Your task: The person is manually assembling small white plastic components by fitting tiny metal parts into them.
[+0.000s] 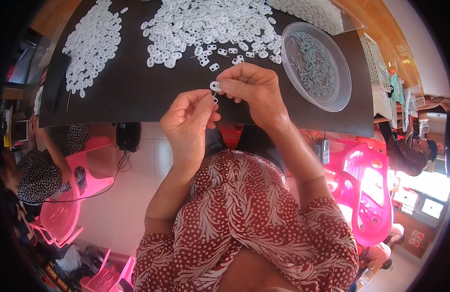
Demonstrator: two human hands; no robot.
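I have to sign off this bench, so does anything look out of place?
Slightly: one white oval lies apart from the left pile, as if strayed. The white link the right hand pinches shows no obvious damage.

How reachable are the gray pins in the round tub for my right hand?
Probably yes: the gray pins lie in an open round tub near the right hand, nothing between. Its fingers hold a white oval piece, though, and may need freeing.

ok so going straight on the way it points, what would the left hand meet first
Most likely the small white oval plastic piece pinched by the right hand, just ahead, though depth is unclear.
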